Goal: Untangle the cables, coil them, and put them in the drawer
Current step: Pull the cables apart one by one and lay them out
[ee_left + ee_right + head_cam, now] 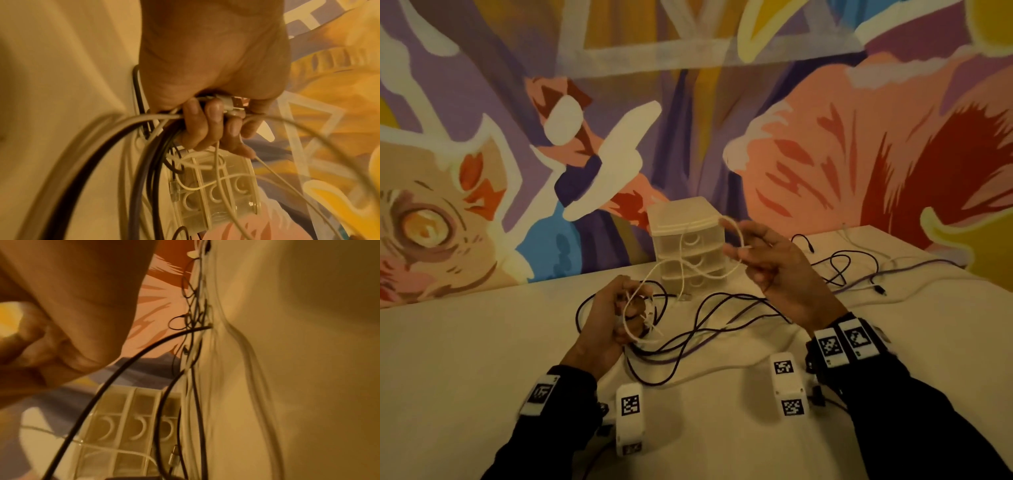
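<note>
My left hand (619,311) hovers just over the table and grips a small bundle of white cable (205,186) loops, with dark cables (141,162) caught in it; a white USB plug (232,104) sticks out by its curled fingers (213,113). The white cable (681,250) runs up and right to my right hand (763,260), which is raised in front of the drawer unit (681,210) and pinches a loop of it. A tangle of dark cables (705,329) lies on the table between my hands. The three translucent drawers (133,426) are closed.
More dark cables (856,267) and a pale one sprawl over the right part of the cream-covered table (465,342). The drawer unit stands against a painted wall (825,154). In the right wrist view, a dark cable (123,369) hangs across the picture.
</note>
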